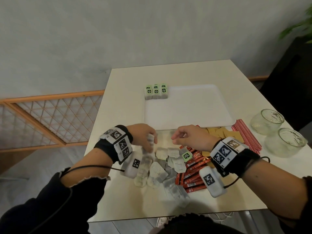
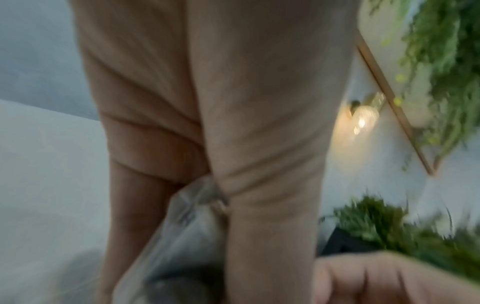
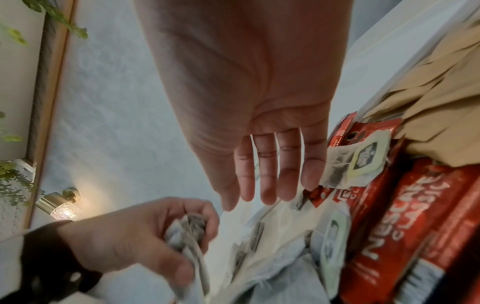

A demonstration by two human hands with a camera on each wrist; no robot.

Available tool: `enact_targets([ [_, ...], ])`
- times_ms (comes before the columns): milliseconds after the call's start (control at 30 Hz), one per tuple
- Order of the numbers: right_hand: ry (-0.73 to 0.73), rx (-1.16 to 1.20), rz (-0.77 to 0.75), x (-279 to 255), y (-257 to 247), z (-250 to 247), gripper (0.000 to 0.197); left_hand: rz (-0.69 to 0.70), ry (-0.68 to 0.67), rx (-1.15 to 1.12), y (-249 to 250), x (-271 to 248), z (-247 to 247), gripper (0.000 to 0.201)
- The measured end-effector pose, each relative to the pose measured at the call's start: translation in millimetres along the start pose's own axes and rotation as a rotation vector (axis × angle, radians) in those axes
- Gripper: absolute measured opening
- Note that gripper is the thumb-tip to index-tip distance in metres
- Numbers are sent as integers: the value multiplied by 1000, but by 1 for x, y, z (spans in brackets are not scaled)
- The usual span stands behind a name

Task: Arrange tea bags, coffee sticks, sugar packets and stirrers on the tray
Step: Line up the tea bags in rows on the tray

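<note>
My left hand (image 1: 148, 139) grips a bunch of grey tea bags (image 1: 150, 138) above the loose tea bag pile (image 1: 170, 162); the bunch also shows in the left wrist view (image 2: 182, 222) and the right wrist view (image 3: 189, 232). My right hand (image 1: 176, 138) hovers beside it over the pile, fingers straight (image 3: 265, 181), holding nothing. The white tray (image 1: 194, 112) lies beyond both hands. Three green-tagged tea bags (image 1: 156, 92) stand in a row at its far left corner. Red coffee sticks (image 1: 194, 168), brown sugar packets (image 1: 219, 132) and red stirrers (image 1: 246, 137) lie to the right of the pile.
Two empty glass jars (image 1: 266, 120) (image 1: 287, 143) stand at the table's right edge. A wooden lattice panel (image 1: 50, 119) leans against the wall on the left. A plant (image 1: 297, 27) is at the far right.
</note>
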State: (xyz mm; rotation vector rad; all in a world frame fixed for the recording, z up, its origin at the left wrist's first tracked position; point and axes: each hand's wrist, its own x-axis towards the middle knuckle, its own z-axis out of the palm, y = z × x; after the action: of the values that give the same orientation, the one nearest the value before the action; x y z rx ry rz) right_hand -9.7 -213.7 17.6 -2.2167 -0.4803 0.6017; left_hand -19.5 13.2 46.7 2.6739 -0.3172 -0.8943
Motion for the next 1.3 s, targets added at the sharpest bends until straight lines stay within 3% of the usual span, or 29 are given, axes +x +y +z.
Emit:
enact_targets([
  [200, -89, 66, -39, 8, -10, -3, 55, 128, 293, -365, 10, 12, -10, 33],
  [333, -1, 213, -48, 16, -10, -5, 31, 159, 396, -713, 26, 27, 0, 28],
  [433, 126, 272, -18, 18, -4, -13, 22, 179, 396, -986, 38, 38, 10, 25],
  [533, 121, 364, -14, 15, 1, -23, 17, 184, 349, -1187, 49, 47, 14, 21],
  [667, 80, 390, 31, 13, 7, -37, 14, 154, 309, -972, 52, 55, 13, 24],
  [833, -60, 161, 14, 12, 8, -57, 11, 174, 154, -700, 42, 55, 5, 31],
  [1033, 3, 74, -34, 18, 3, -66, 9, 134, 108, -640, 48, 56, 7, 27],
  [1133, 96, 112, 2, 25, 5, -71, 24, 87, 191, -718, 46, 58, 9, 17],
  [1300, 284, 4, 102, 34, 6, -76, 37, -32, 627, -908, 41, 63, 6, 10],
])
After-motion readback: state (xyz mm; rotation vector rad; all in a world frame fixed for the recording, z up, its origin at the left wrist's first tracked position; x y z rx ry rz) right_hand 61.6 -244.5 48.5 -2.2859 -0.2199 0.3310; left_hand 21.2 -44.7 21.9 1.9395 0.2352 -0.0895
